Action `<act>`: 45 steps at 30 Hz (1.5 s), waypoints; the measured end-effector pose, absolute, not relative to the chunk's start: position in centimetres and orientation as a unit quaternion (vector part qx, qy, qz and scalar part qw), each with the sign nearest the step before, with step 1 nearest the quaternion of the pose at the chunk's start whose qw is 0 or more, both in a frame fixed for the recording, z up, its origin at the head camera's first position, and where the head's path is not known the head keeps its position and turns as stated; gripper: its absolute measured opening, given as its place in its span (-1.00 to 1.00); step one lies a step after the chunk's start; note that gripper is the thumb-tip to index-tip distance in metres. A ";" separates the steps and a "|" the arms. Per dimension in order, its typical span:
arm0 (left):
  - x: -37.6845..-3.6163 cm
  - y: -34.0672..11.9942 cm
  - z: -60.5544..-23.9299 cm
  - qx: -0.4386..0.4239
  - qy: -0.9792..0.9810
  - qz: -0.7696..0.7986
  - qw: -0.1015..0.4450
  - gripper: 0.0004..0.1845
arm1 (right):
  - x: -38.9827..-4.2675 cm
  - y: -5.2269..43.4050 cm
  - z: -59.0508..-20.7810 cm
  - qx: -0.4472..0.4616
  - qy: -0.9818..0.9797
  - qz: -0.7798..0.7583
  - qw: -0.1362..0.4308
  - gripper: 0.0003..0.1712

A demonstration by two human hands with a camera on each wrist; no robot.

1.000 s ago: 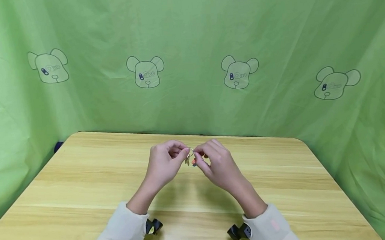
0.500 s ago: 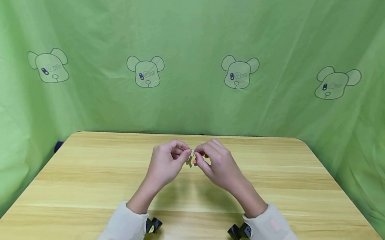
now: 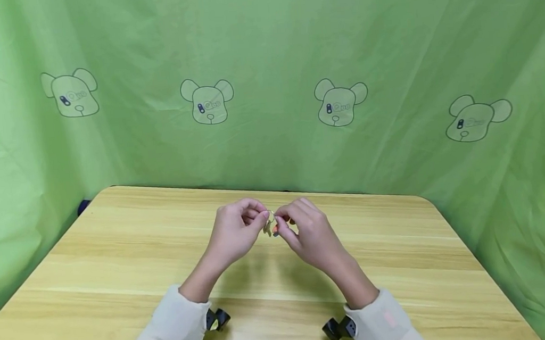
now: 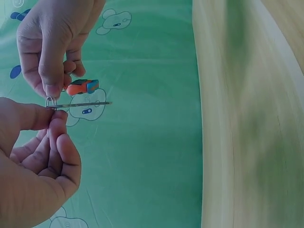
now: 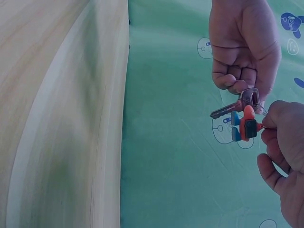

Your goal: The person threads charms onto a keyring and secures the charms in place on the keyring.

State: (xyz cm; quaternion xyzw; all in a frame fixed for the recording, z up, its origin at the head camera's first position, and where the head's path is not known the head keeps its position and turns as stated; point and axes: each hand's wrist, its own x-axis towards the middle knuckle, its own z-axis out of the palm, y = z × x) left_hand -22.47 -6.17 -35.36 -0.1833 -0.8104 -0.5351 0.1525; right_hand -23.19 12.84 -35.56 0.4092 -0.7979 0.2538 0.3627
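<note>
My left hand (image 3: 235,231) pinches the key (image 5: 236,105); my right hand (image 3: 306,231) pinches its ring (image 4: 51,101) above the table's (image 3: 117,267) far edge. Charm (image 5: 246,124) dangles. Separating underway, I judge; next needs careful threading.

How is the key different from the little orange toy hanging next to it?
The key is silver metal; the toy is orange with blue and black parts. The key is long, thin and flat; the toy is short and chunky. The left hand pinches the key's head; no finger grips the toy, which dangles. Both hang together between the hands, above the table.
</note>
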 end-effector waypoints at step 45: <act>-22.5 -6.7 -35.2 -0.182 -0.816 -0.533 0.131 -0.89 | -23.3 12.9 -35.6 0.414 -0.801 0.243 0.358 -0.91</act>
